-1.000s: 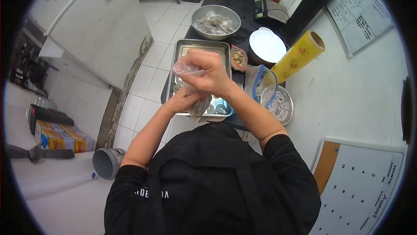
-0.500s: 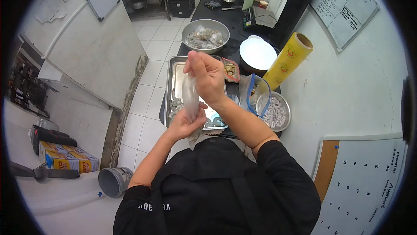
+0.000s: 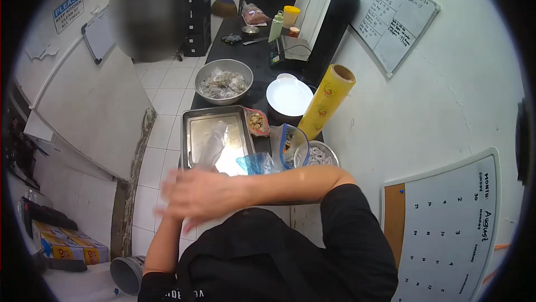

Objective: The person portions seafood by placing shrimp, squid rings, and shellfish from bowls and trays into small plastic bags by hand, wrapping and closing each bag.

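Observation:
My right hand (image 3: 204, 193) is crossed over to the left in front of my body. Its fingers look stretched and apart, though smeared by motion. Behind it my left hand is hidden; only the left forearm (image 3: 163, 240) shows. A clear plastic bag (image 3: 215, 144) stands up beyond the right hand, over the metal tray (image 3: 241, 113); its lower end is hidden, as is what grips it. Blue-tinted plastic (image 3: 257, 163) lies at the tray's near right.
Around the tray are a steel bowl of bagged food (image 3: 224, 81), a red-edged bag (image 3: 258, 123), a blue-rimmed zip bag (image 3: 290, 148), a bowl of pale rings (image 3: 321, 155), a white bowl (image 3: 289, 96) and a yellow wrap roll (image 3: 329, 101). A grey blurred disc (image 3: 148, 14) hides the back left.
My right hand has come down from the top of the plastic bag and swung left, across my left hand. The bag's upper part now stands free. The view has shifted, and the grey disc has appeared.

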A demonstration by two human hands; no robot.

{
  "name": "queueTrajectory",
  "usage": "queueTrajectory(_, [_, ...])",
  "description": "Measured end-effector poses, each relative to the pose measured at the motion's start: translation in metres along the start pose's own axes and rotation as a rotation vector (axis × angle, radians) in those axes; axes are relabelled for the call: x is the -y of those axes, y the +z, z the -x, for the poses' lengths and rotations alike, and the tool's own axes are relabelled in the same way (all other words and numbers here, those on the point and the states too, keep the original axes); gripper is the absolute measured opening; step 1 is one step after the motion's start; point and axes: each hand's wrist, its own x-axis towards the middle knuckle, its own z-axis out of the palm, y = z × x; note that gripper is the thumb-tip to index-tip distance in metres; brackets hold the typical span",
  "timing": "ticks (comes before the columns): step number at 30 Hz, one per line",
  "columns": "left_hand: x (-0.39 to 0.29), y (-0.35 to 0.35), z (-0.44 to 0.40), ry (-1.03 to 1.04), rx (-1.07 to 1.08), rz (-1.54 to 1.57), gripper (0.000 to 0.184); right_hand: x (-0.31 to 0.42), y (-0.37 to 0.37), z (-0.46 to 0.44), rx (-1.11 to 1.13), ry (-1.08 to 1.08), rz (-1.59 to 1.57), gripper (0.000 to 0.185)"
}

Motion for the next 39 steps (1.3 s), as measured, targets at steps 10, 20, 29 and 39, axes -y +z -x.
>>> queueTrajectory(10, [-0.049,-0.011,0.008,0.425,0.448,-1.172,0.012,-0.03,-0.009,0.032,0.493,0.197,-0.181,0.031])
queueTrajectory(20, [-0.059,-0.01,-0.019,0.857,0.035,-1.618,0.009,-0.04,0.013,0.057,0.281,0.63,0.032,0.02])
queueTrajectory(29, [-0.045,0.032,-0.021,0.843,0.057,-0.971,0.016,-0.007,0.119,0.109,-0.487,0.954,-2.133,0.024])
queueTrajectory(39, [-0.011,-0.055,-0.041,0.347,0.037,-0.767,0.011,-0.091,0.102,0.127,0.096,0.683,-0.842,0.011])
